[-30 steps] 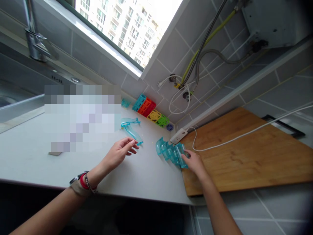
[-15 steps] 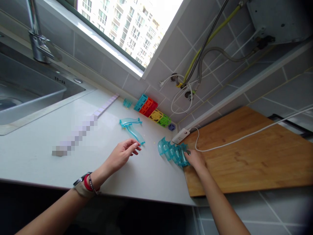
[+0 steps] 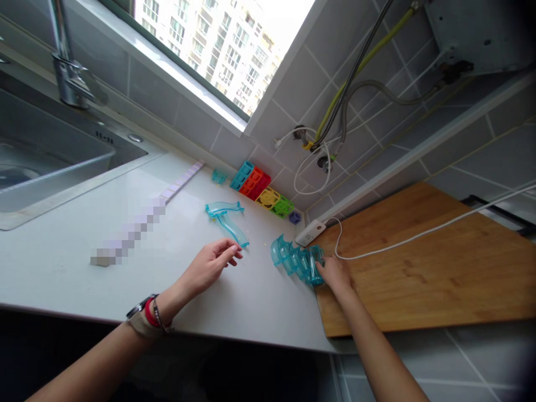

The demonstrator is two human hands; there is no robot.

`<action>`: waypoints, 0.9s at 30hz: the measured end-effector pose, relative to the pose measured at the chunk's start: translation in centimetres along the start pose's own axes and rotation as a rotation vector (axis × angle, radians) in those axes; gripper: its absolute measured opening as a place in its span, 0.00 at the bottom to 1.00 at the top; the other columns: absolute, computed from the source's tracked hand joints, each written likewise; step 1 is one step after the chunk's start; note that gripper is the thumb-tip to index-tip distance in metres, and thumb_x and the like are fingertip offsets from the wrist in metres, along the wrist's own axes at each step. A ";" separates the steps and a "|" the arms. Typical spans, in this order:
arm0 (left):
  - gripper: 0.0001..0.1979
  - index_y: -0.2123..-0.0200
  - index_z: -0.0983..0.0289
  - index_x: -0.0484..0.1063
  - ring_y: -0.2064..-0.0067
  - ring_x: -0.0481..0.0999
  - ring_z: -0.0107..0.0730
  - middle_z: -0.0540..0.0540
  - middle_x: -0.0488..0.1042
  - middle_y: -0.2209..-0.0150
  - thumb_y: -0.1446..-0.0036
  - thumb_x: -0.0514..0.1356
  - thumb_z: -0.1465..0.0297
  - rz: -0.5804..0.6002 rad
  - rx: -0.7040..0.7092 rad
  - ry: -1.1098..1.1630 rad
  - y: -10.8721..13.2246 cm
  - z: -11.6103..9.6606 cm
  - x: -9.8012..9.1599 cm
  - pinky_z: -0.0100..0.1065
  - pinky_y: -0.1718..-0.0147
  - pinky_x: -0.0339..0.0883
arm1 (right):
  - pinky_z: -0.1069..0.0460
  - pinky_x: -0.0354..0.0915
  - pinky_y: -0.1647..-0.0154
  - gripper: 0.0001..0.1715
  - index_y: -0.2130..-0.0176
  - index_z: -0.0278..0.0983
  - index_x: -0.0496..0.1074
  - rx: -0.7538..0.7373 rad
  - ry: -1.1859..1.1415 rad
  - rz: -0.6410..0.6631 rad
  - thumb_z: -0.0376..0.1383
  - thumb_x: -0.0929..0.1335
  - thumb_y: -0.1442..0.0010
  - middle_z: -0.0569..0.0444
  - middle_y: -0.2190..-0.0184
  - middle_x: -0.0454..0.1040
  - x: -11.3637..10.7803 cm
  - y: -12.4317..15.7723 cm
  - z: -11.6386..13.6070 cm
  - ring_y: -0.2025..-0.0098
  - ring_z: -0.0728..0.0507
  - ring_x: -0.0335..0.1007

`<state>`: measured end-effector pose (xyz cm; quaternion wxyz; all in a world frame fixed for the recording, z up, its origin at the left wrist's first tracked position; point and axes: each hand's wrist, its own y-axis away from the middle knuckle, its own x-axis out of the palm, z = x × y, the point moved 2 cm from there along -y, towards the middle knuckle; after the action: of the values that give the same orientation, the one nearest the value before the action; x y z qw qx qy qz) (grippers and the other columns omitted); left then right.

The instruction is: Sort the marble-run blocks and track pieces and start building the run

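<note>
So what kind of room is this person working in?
Most likely a home kitchen: a steel sink with a tap is set into the white counter, the wall behind is tiled, and a wooden board lies at the right. Apartment blocks show through the window.

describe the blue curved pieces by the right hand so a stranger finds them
Find the wooden board right of the white counter. At its left edge sits a row of clear blue curved pieces, the right hand at one end. Unlike the flat S-shaped track to its left, they stand nested together.
</note>
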<state>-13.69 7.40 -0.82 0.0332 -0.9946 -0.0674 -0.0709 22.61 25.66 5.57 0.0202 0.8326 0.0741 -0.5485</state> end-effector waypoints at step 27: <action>0.19 0.62 0.62 0.75 0.62 0.80 0.39 0.57 0.82 0.60 0.37 0.57 0.51 0.003 0.012 -0.025 0.1 -0.6 0.0 0.39 0.60 0.71 | 0.50 0.68 0.56 0.20 0.45 0.33 0.77 -0.016 -0.049 -0.003 0.37 0.65 0.31 0.37 0.57 0.82 0.5 -0.7 0.5 0.53 0.36 0.80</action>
<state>-13.72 7.30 -0.26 0.0383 -0.9953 -0.0668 -0.0578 22.22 26.30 4.96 0.0276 0.8186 0.0792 -0.5682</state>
